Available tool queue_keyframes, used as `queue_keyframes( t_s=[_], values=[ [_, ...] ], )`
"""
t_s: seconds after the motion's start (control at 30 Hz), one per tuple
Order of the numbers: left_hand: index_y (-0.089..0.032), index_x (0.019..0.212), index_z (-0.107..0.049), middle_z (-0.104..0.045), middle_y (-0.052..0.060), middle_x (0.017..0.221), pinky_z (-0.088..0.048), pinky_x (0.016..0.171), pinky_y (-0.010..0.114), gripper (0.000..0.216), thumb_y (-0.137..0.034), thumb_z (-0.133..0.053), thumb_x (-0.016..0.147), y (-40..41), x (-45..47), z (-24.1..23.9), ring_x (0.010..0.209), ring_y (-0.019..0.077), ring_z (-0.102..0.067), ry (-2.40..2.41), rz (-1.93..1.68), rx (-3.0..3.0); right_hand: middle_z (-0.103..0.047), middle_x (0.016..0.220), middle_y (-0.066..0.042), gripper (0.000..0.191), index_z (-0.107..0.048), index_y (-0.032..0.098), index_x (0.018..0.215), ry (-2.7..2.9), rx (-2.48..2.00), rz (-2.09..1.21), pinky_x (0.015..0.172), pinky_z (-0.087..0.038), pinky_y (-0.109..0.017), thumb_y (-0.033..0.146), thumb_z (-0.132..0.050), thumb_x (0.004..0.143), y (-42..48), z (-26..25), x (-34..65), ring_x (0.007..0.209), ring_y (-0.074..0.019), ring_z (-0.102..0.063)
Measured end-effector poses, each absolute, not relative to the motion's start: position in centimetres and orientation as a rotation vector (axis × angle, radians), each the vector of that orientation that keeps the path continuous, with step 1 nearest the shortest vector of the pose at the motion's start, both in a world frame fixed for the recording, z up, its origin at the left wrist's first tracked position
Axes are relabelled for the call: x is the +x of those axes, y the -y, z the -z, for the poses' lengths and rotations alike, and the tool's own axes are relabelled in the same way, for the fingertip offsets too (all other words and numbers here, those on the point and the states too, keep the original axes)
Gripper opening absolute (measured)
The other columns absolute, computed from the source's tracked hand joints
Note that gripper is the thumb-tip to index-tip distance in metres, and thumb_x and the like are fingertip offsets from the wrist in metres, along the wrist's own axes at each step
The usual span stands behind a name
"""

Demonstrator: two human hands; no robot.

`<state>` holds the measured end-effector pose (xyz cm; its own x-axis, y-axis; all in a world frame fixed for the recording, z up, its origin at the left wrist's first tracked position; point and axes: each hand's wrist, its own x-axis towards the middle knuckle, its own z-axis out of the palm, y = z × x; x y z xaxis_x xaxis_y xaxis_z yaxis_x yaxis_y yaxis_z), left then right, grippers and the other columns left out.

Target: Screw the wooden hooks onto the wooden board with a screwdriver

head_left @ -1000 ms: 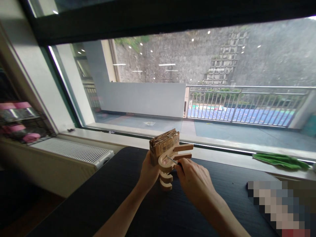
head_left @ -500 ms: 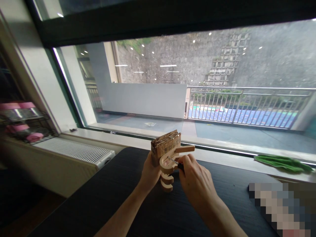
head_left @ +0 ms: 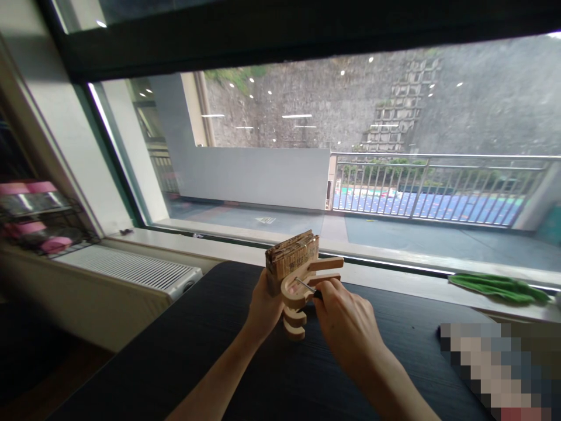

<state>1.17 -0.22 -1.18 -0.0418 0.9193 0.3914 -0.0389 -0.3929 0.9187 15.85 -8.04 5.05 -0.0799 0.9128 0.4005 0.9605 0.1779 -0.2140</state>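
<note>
Wooden hooked piece (head_left: 294, 275) sits upright at the far middle of the black counter (head_left: 197, 351), the left hand (head_left: 263, 307) clamped around its left side. The right hand (head_left: 346, 327) is closed on a thin metal tool (head_left: 304, 285), whose tip meets the upper curve.

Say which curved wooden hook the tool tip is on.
The topmost hook, just below the block: the thin metal tool in the right hand rests on it; the smaller hooks sit lower.
</note>
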Motion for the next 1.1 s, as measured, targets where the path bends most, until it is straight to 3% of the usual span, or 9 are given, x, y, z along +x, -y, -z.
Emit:
queue_keyframes(
  t_s=[0.27,0.4,0.53,0.77,1.1],
  values=[
    [-0.017,0.105,-0.053,-0.065,0.004,0.095,-0.048,0.074,0.028,0.047,-0.026,-0.07,0.062,0.4,1.2,1.1,0.088,0.0196,-0.06,-1.01,-1.553,1.456,-0.062,0.08,-0.002,0.02,-0.053,0.021,0.087,2.065,-1.721,0.03,0.055,-0.03,-0.027,0.022,-0.034,0.089,8.1,-4.8,15.8,0.07,-0.0171,-0.061],
    [-0.017,0.106,-0.053,-0.065,0.004,0.095,-0.048,0.074,0.029,0.047,-0.025,-0.07,0.063,0.4,1.1,1.1,0.089,0.0202,-0.061,-0.991,-1.524,1.452,-0.058,0.092,-0.004,0.015,-0.052,0.021,0.093,2.002,-1.764,-0.008,0.056,-0.032,-0.026,0.019,-0.041,0.084,8.6,-5.5,15.2,0.072,-0.0162,-0.06],
    [-0.016,0.107,-0.052,-0.065,0.005,0.097,-0.049,0.076,0.03,0.048,-0.025,-0.07,0.063,0.4,1.3,1.0,0.09,0.0207,-0.06,-0.924,-1.528,1.405,-0.052,0.102,-0.006,0.028,-0.049,0.02,0.102,1.962,-1.817,0.005,0.056,-0.033,-0.026,0.011,-0.048,0.075,8.8,-6.1,14.9,0.073,-0.0156,-0.059],
    [-0.017,0.105,-0.053,-0.065,0.004,0.096,-0.048,0.074,0.027,0.045,-0.025,-0.07,0.063,0.6,1.5,0.9,0.088,0.0191,-0.061,-0.955,-1.555,1.427,-0.054,0.091,-0.004,0.019,-0.051,0.021,0.095,2.007,-1.785,0.167,0.056,-0.033,-0.026,0.011,-0.042,0.082,8.6,-6.0,15.2,0.08,-0.0175,-0.059],
    [-0.017,0.106,-0.051,-0.064,0.004,0.097,-0.048,0.075,0.029,0.045,-0.023,-0.069,0.065,0.2,1.2,1.4,0.089,0.0192,-0.06,-0.932,-1.534,1.454,-0.056,0.093,-0.004,0.016,-0.053,0.021,0.094,1.975,-1.785,0.108,0.057,-0.032,-0.027,0.016,-0.042,0.084,8.6,-5.9,15.4,0.078,-0.0182,-0.06]
  ],
)
